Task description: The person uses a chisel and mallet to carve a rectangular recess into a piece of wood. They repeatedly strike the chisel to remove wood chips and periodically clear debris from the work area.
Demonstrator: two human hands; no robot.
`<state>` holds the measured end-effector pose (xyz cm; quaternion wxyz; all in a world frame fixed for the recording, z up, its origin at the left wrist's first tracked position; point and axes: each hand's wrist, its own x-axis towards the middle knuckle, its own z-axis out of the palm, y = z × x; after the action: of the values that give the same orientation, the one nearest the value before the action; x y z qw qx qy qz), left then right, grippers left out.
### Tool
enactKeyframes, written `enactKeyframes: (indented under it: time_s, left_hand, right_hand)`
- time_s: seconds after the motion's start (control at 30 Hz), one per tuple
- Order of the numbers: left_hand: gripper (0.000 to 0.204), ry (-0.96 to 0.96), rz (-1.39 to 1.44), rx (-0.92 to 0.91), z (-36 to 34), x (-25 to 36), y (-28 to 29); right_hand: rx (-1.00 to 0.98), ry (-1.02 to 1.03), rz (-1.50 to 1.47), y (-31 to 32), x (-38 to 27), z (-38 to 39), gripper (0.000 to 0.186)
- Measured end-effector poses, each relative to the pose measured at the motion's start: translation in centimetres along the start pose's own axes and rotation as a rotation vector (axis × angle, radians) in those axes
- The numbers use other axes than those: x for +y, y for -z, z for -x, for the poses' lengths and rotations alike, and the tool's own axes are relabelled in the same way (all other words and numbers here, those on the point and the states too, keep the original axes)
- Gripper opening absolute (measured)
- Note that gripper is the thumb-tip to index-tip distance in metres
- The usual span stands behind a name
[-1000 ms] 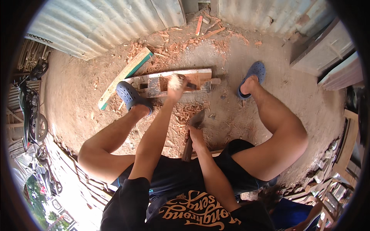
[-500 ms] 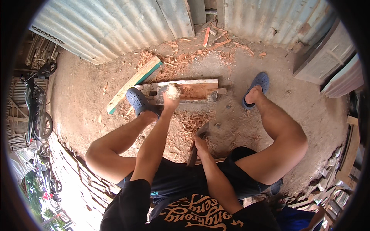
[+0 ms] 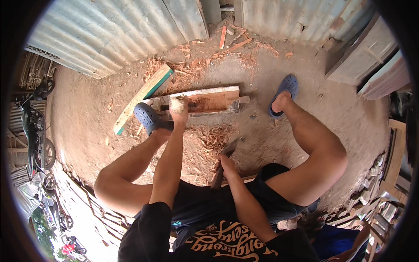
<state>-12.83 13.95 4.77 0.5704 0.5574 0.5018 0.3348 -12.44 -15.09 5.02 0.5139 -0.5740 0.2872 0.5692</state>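
On the dirt floor (image 3: 262,146), the wooden beam (image 3: 207,93) looks partly hollowed, its recess (image 3: 220,101) seemingly unfinished, with the left hand (image 3: 179,114) clasping a frayed-topped chisel (image 3: 178,104) and the right hand (image 3: 227,166) wrapped round a hatchet-like tool (image 3: 217,177).

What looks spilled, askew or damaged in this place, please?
Wood chips lie scattered on the dirt floor, like a spill. A plank with a green edge lies slanted to the hollowed wood. The tool in the left hand has a pale, frayed-looking top.

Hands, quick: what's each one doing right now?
Left hand: closed, holding a pale-ended tool.
Right hand: closed, holding a long dark tool.
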Motion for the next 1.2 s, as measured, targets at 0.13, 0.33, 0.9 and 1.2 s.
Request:
enactKeyframes:
  time_s: [0.13,0.33,0.9,1.2]
  left_hand:
    - [0.035,-0.021,0.189,0.171,1.1,2.6,-2.7]
    - [0.037,-0.155,-0.415,-0.223,2.5,1.8,-5.5]
    - [0.018,-0.24,-0.295,-0.176,2.7,2.4,-4.9]
    - [0.024,-0.483,-0.679,-0.166,-1.5,0.0,2.0]
  right_hand:
    - [-0.029,-0.023,0.057,-1.9,0.0,0.8,0.019]
    - [-0.08,-0.071,0.057,-1.3,0.5,0.5,0.018]
    - [-0.062,0.012,0.055,-1.9,-0.2,0.6,0.022]
    - [0.012,0.041,0.001,-2.1,-0.8,0.5,0.025]
